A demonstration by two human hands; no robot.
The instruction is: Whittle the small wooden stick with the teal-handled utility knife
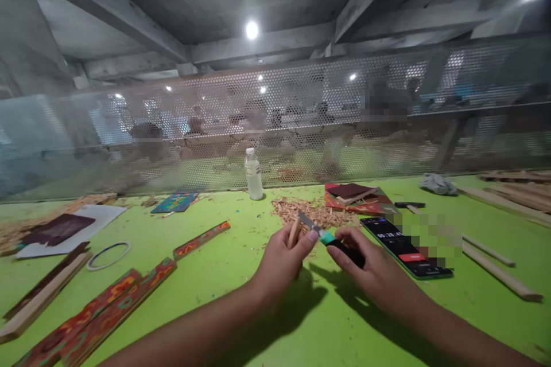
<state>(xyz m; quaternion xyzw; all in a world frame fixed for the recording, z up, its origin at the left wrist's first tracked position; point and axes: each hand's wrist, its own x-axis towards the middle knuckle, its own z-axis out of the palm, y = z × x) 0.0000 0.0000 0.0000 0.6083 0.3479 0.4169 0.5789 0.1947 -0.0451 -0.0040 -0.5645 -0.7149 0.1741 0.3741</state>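
In the middle of the head view, my left hand [284,255] is closed around a short piece of wood [294,233] that points up and away. My right hand [359,258] grips a utility knife [344,249] with a black and teal handle. The knife's blade [307,220] lies against or very close to the wood's upper end, and my left thumb is near the blade's base. Just beyond both hands spreads a heap of wood shavings [310,210] on the green table [267,327]. The lower part of the wood is hidden in my left fingers.
A phone [407,249] showing a timer lies right of my right hand. A water bottle [253,175] stands near the perforated screen [275,120]. Patterned strips [124,309] and a ring [108,256] lie left; wooden sticks [501,272] lie right. Sandpaper [350,190] sits behind the shavings.
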